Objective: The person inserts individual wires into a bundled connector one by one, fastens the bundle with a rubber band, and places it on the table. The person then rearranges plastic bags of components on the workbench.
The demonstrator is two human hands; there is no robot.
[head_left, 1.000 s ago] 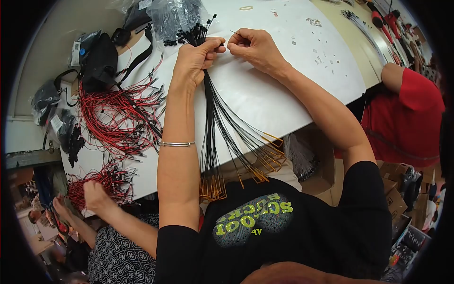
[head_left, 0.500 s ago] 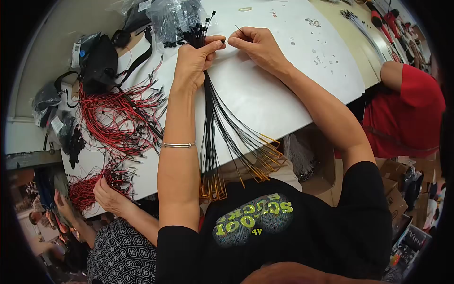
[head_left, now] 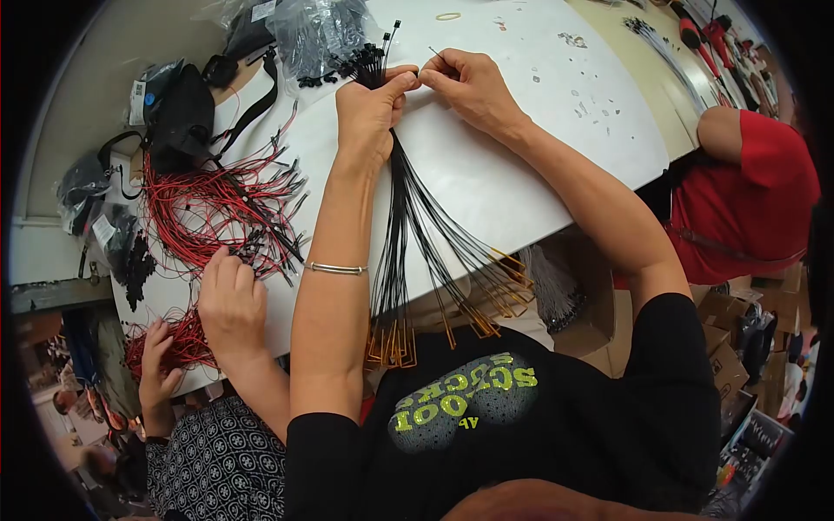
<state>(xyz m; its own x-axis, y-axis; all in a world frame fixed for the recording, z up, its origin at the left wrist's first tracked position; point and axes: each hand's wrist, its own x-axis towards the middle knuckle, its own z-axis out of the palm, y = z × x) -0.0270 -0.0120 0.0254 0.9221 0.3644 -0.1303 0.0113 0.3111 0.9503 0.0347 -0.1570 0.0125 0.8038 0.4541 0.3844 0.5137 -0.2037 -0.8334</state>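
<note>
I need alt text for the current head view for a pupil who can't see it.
A person's left hand grips a bundle of thin black cables with orange ends over a white table, while the right hand pinches something thin and dark. At left, a co-worker's hands are near red wires.

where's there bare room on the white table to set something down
Best patch: white table between the black wires and the right forearm. A smaller one lies between the right hand and the yellow ring. Crowded: the left side, with red wires, a black bag and a co-worker's hand; scraps dot the far right.
</note>
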